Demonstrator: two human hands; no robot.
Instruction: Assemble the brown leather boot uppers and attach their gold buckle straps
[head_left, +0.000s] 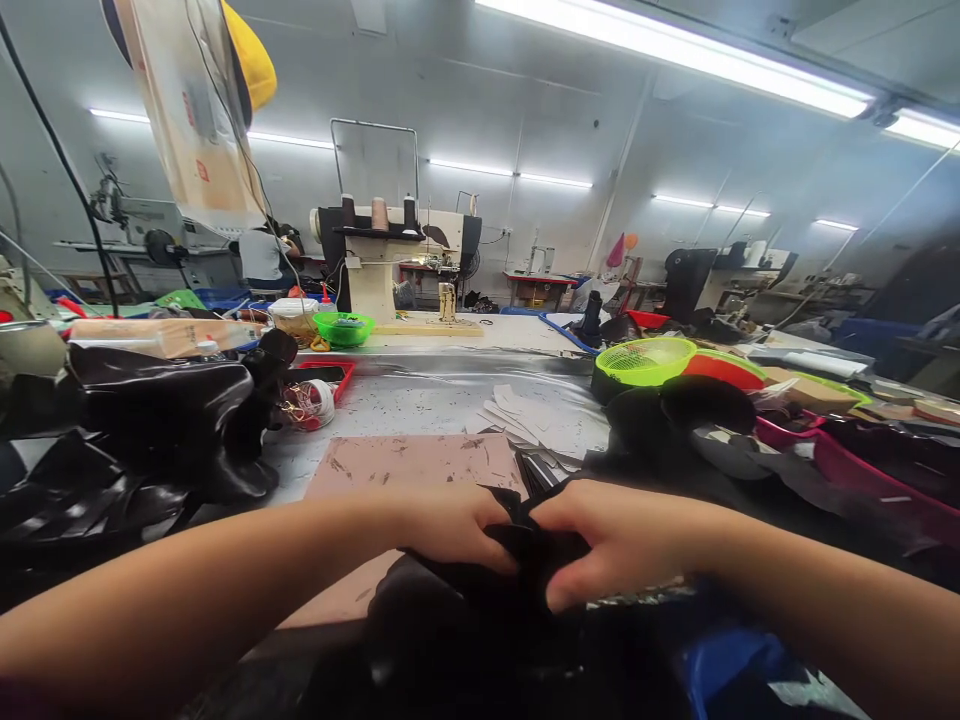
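Observation:
My left hand (457, 530) and my right hand (607, 535) come together low in the middle of the view. Both are closed on a dark, thin sheet piece (487, 600) that looks like black leather, pinched between thumbs and fingers. Its lower part hangs into shadow, where its outline is hard to make out. Under and beyond my left hand lies a pinkish board (412, 465) with dark scuff marks. Several narrow dark strips (540, 475) lie just past my hands, beside a loose stack of pale cut sheets (532, 415).
Shiny black leather pieces (165, 410) heap up at left. A red tray (341, 380) and a green bowl (343, 328) stand behind them. A sewing machine (375, 270) stands at the back. On the right are a yellow-green basket (646, 360), a magenta bin (885, 475) and more black pieces.

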